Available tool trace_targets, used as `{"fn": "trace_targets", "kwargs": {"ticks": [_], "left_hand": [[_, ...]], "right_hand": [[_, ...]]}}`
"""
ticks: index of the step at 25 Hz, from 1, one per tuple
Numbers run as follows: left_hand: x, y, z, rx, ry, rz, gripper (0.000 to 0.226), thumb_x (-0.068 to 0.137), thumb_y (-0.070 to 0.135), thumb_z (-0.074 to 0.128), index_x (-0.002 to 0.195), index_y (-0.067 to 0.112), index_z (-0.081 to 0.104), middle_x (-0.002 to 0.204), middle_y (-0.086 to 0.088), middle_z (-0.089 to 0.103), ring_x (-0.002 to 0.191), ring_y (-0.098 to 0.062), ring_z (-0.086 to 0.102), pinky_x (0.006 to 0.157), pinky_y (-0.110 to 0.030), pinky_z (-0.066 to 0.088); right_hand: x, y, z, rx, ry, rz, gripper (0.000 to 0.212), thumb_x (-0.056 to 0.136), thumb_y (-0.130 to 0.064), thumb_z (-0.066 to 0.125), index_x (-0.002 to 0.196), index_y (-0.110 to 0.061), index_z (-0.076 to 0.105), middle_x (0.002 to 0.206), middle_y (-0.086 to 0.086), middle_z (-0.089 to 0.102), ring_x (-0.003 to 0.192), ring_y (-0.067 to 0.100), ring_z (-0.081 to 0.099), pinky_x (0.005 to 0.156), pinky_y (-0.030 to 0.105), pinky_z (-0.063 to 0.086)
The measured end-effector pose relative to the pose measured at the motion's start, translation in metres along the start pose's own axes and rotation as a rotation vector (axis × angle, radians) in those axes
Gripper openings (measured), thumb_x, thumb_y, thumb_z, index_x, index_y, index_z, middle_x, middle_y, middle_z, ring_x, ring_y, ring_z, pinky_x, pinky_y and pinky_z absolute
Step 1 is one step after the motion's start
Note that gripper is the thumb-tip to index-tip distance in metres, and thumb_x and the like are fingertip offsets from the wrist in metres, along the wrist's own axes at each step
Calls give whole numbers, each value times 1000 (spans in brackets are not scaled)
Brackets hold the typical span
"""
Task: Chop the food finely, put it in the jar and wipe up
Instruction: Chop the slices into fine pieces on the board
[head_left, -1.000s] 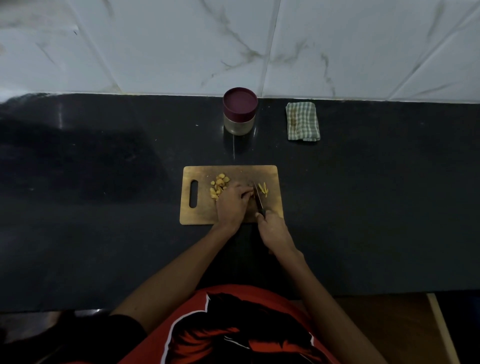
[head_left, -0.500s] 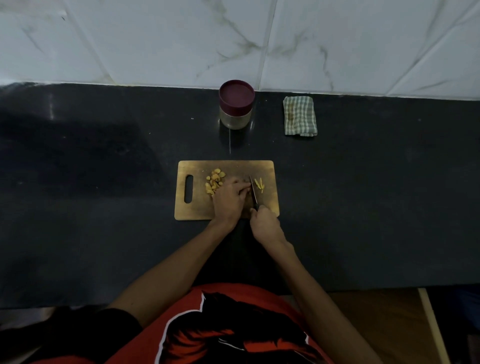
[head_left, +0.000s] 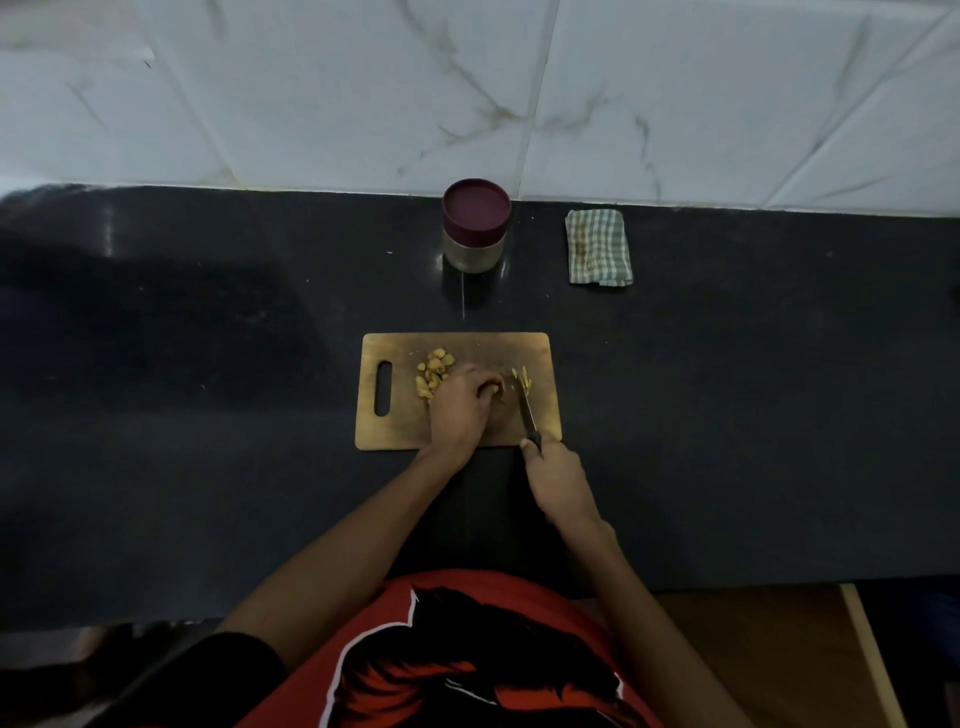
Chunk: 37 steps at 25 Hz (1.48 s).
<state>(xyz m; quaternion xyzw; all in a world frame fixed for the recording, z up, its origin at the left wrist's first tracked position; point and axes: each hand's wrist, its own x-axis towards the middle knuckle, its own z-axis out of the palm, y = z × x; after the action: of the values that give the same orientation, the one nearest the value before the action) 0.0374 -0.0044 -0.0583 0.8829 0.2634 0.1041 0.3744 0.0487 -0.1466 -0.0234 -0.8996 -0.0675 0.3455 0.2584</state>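
At board centre, the left hand curls its fingers down over a small piece of food; the piece itself is mostly hidden under the knuckles, so its shape cannot be told. Just at 3 o'clock of those fingers stands the knife, its blade running roughly 12 to 6, tip away from the person. The right hand grips the handle at the board's near edge, fingers wrapped closed around it.

At 3 o'clock of the blade lie a few thin yellow slivers, already cut. At 10 o'clock of the left hand sits a pile of yellow chunks, touching the hand's far side and probably still to be chopped.

The next cut likely turns on the blade staying parallel to the left fingertips, close beside them; the left hand is the nearer to the held piece.

Farther out on the table, the jar stands at 12 o'clock with its lid on, and a folded cloth lies at 1 o'clock.
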Motion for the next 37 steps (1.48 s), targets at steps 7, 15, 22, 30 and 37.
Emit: {"fn": "trace_targets", "kwargs": {"ticks": [7, 15, 22, 30, 37], "left_hand": [[-1, 0, 1, -1, 1, -21, 22, 90, 16, 60, 110, 19, 69, 106, 4, 64, 92, -7, 59, 79, -20, 47], [-2, 5, 1, 78, -2, -41, 21, 89, 24, 61, 108, 22, 69, 108, 4, 61, 88, -8, 59, 74, -26, 52], [-2, 13, -1, 73, -15, -58, 19, 89, 25, 61, 105, 24, 70, 109, 6, 62, 92, -9, 60, 77, -29, 52], [-2, 15, -5, 70, -27, -60, 20, 89, 24, 61, 107, 21, 70, 110, 6, 62, 93, -5, 57, 74, -19, 45], [-2, 16, -8, 62, -55, -73, 21, 90, 24, 61, 109, 21, 69, 115, 5, 61, 98, -8, 58, 81, -26, 50]], "right_hand": [[0, -11, 3, -68, 9, -46, 34, 104, -36, 37, 114, -9, 55, 105, 13, 62, 96, 28, 62, 86, 46, 52], [-1, -12, 4, -182, 61, -84, 29, 105, -31, 37, 113, -9, 55, 107, 11, 61, 100, 27, 61, 82, 41, 49], [0, -8, -1, -173, 24, -66, 28, 105, -30, 38, 115, -10, 54, 106, 11, 60, 97, 25, 61, 75, 36, 46], [5, -13, -1, -31, 17, -50, 29, 105, -34, 39, 108, -11, 56, 98, 7, 60, 89, 22, 61, 74, 40, 49], [2, -11, 0, -78, -18, -34, 26, 105, -32, 38, 107, -12, 54, 95, 6, 59, 86, 19, 61, 72, 37, 50]]}}
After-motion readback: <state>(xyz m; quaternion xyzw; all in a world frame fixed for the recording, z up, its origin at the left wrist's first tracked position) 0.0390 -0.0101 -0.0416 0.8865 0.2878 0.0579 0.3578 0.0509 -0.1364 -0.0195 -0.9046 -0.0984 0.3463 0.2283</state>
